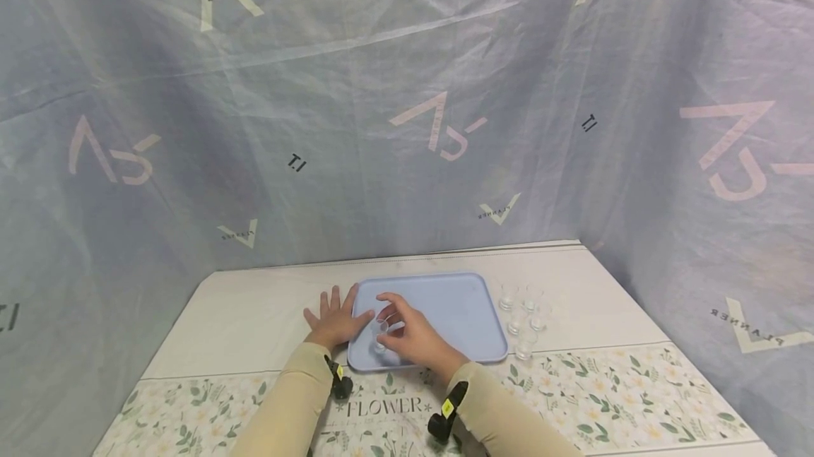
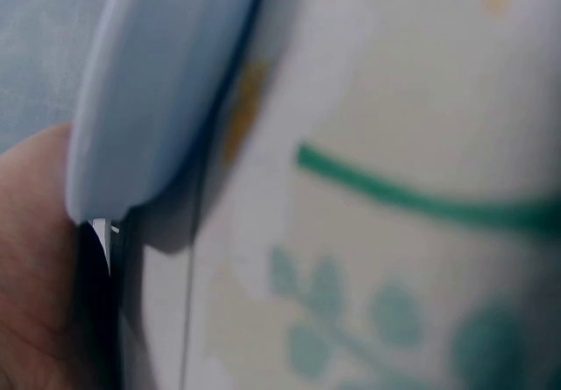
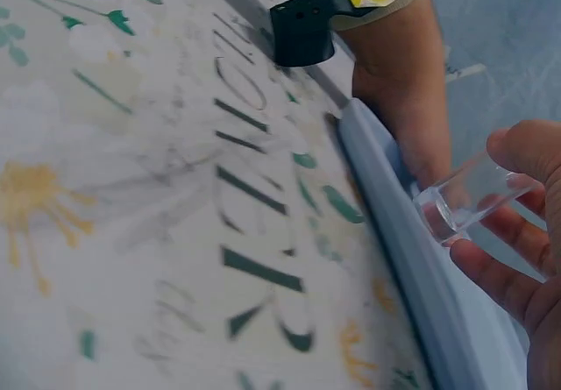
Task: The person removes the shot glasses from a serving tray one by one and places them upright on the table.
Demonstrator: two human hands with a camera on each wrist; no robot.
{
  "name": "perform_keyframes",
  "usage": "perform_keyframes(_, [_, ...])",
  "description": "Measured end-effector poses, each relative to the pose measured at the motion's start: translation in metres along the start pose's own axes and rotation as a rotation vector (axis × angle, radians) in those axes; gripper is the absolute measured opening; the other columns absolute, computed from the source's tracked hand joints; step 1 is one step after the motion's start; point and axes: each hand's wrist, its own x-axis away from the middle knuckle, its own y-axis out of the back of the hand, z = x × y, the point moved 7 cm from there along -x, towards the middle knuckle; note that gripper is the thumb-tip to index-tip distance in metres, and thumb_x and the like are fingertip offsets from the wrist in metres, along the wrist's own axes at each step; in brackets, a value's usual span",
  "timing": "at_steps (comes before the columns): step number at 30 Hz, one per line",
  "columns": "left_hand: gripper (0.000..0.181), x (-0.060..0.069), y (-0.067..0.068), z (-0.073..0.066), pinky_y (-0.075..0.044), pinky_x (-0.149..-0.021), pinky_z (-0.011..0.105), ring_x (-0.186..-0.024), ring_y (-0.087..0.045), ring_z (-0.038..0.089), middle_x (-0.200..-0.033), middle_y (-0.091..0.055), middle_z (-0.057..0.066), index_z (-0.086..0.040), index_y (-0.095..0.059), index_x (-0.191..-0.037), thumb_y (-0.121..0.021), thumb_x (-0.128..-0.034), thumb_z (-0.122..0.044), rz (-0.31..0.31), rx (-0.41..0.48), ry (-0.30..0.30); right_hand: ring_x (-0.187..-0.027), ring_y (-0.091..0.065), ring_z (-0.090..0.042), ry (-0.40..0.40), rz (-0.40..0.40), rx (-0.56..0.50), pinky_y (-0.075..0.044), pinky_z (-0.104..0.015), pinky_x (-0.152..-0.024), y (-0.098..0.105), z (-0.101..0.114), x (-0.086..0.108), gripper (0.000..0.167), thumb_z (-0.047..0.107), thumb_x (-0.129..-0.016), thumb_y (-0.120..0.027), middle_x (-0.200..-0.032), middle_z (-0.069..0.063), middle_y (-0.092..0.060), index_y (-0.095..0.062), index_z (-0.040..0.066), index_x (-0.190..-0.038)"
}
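A small clear shot glass (image 1: 380, 345) is at the left part of the pale blue tray (image 1: 439, 309). My right hand (image 1: 415, 337) pinches it between thumb and fingers; the right wrist view shows the glass (image 3: 465, 202) with its thick base beyond the fingertips. Whether that base touches the tray is unclear. My left hand (image 1: 337, 324) lies with fingers spread on the table at the tray's left edge, thumb reaching over the rim. In the left wrist view, only part of this hand (image 2: 35, 258) appears, against the tray's edge (image 2: 166, 83).
Several more clear shot glasses (image 1: 517, 319) stand grouped on the white table (image 1: 254, 316) just right of the tray. A floral strip with lettering (image 1: 384, 407) runs along the front. Grey-blue printed sheeting (image 1: 356, 181) encloses the back and sides.
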Motion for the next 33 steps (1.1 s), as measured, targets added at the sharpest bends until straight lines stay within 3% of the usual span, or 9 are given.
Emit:
perform_keyframes(4, [0.086,0.001,0.001,-0.001,0.003,-0.107,0.081,-0.151,0.001,0.051,-0.166,-0.007,0.027,-0.022,-0.018,-0.164,-0.048,-0.0969,-0.066,0.006,-0.001,0.004,-0.103,-0.067,-0.028,0.016,-0.013,0.014,-0.059,-0.042,-0.086,0.006,0.004,-0.003,0.074,-0.001,-0.087,-0.076,-0.114,-0.01,-0.062,-0.04,0.019,-0.149])
perform_keyframes(11, [0.09,-0.01,-0.012,0.007,0.012,-0.106,0.08,-0.151,0.009,0.049,-0.167,-0.001,0.026,-0.024,-0.013,-0.164,-0.046,-0.0949,-0.07,0.022,0.034,0.01,-0.103,-0.067,-0.028,0.014,-0.015,0.022,-0.059,-0.042,-0.084,0.012,0.008,-0.005,0.075,-0.003,-0.087,-0.075,-0.114,-0.011,-0.062,-0.039,0.019,-0.149])
perform_keyframes(20, [0.084,0.002,0.002,-0.001,0.005,-0.108,0.08,-0.151,0.0,0.052,-0.166,-0.009,0.028,-0.019,-0.021,-0.163,-0.048,-0.0971,-0.064,0.012,0.016,0.007,-0.101,-0.067,-0.029,0.024,-0.026,0.036,-0.06,-0.037,-0.082,0.019,0.005,-0.001,0.076,-0.004,-0.086,-0.075,-0.111,-0.01,-0.061,-0.04,0.019,-0.149])
perform_keyframes(33, [0.086,0.0,-0.002,0.001,0.006,-0.108,0.08,-0.151,0.004,0.05,-0.166,-0.005,0.027,-0.023,-0.016,-0.164,-0.047,-0.097,-0.067,0.015,0.011,0.009,-0.098,-0.065,-0.031,0.003,-0.077,0.034,-0.06,-0.044,-0.081,0.049,0.001,0.013,0.076,-0.008,-0.082,-0.076,-0.109,-0.011,-0.06,-0.044,0.018,-0.147])
